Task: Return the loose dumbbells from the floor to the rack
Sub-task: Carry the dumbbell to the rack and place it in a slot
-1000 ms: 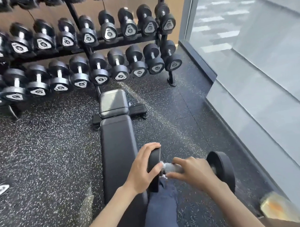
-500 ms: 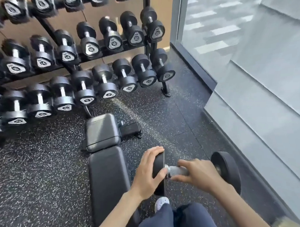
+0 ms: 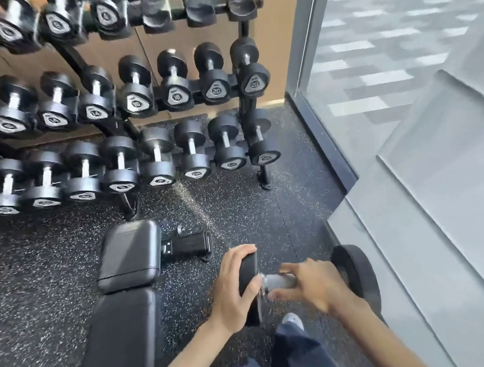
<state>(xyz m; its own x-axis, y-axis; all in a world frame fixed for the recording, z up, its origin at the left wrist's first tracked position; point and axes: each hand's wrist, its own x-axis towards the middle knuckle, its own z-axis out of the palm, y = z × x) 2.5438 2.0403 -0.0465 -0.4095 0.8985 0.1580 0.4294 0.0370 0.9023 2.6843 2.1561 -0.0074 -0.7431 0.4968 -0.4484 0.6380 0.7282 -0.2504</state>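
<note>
I hold a black dumbbell (image 3: 356,272) with a silver handle crosswise in front of me, above the floor. My left hand (image 3: 233,290) cups its left head from the outside. My right hand (image 3: 313,285) is wrapped over the handle, fingers curled around it. The black dumbbell rack (image 3: 246,111) stands ahead against the tan wall. Its middle and bottom tiers are filled with black dumbbells. Several empty cradles (image 3: 240,7) show at the right end of the top tier.
A black padded bench (image 3: 128,269) lies on the speckled rubber floor to my left, its foot bar (image 3: 188,244) sticking out rightward. A glass wall (image 3: 398,123) runs along the right. My leg and a white shoe (image 3: 293,320) are below the dumbbell.
The view has drawn nearer to the rack and turned toward its right end. The bench has slid left and down in view. Both hands keep the same hold on the dumbbell.
</note>
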